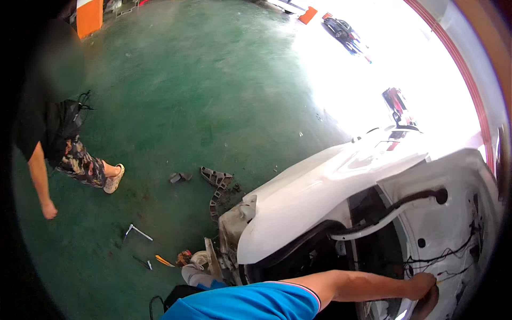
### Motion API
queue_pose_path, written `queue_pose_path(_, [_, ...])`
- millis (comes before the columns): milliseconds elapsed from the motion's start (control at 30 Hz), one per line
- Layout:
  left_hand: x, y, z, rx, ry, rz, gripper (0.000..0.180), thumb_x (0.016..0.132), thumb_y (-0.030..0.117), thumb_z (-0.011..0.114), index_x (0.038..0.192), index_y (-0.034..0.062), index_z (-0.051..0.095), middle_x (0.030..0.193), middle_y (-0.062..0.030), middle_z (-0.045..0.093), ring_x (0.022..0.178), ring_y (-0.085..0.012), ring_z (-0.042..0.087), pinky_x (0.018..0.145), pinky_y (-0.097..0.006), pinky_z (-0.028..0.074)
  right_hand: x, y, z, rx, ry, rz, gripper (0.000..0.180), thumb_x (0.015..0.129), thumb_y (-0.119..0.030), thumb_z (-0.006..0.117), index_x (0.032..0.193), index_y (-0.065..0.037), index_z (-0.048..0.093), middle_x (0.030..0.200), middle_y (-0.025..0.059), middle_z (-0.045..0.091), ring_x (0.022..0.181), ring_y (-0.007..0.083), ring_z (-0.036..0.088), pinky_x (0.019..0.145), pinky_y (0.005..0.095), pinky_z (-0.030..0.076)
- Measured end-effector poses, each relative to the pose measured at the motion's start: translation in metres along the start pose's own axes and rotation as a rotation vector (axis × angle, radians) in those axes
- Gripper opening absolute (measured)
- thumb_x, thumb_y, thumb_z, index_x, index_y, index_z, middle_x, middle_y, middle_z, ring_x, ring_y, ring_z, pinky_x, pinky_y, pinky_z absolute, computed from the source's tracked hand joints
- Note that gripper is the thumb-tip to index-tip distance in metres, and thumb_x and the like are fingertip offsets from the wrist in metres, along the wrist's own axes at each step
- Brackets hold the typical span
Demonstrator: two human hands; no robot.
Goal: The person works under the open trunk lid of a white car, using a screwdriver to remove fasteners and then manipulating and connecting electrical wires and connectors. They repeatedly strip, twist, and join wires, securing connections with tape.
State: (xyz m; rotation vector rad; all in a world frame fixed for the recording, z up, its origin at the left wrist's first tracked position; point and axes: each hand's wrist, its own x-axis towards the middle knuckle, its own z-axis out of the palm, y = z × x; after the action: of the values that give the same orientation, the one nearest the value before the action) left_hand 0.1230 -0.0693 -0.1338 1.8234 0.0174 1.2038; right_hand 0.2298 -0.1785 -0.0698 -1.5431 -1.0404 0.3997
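Note:
My left arm, in a blue short sleeve, reaches right across the rear of a white car (309,184). At the inner side of its raised trunk lid (421,218), my left hand (421,286) is closed, fingers curled beside thin dark wires (453,250). A small yellowish bit shows at the fingertips, too small to name. Just below, a shaded brown shape that looks like my right hand (426,305) lies partly hidden, its fingers not readable. A curved hinge arm (384,221) spans the dark trunk opening.
Another person (58,133) stands at the left on the green floor (176,101). Near the car's stripped rear lie a broken bracket strip (216,178), an L-shaped metal piece (140,233) and an orange-handled tool (164,261). Other cars (341,33) are parked outside.

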Motion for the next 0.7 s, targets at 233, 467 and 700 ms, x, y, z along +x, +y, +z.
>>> queue_pose_path(233, [0.072,-0.069,-0.036,0.050,0.253,0.006,0.042,0.061,0.008,0.076,0.101,0.0017,0.067,0.101,-0.0214,0.066,0.100,-0.0412,0.064,0.084,-0.047,0.051,0.040,-0.043,0.111,-0.073,-0.067,-0.007,0.038,0.100,-0.024,0.054,0.119,0.008,0.062,0.118,0.0206,0.062,0.112,0.0291,0.059,0.098,0.0425,0.045])
queue_pose_path(467, [0.009,0.015,-0.054,0.146,0.066,-0.191,0.019,0.073,0.022,0.066,0.079,0.0072,0.075,0.079,-0.0130,0.073,0.074,-0.0325,0.071,0.063,-0.047,0.055,0.017,-0.038,0.068,-0.055,0.090,0.058,0.039,0.101,-0.024,0.053,0.121,0.008,0.060,0.119,0.0207,0.062,0.111,0.0296,0.059,0.098,0.0432,0.045])
queue_pose_path(700, [0.013,0.009,-0.054,0.096,0.201,-0.184,0.018,0.072,0.023,0.066,0.076,0.0088,0.076,0.079,-0.0134,0.073,0.075,-0.0320,0.072,0.059,-0.050,0.055,0.035,-0.034,0.071,0.044,0.031,0.015,0.039,0.101,-0.024,0.053,0.123,0.008,0.059,0.119,0.0208,0.061,0.111,0.0300,0.059,0.098,0.0439,0.045])
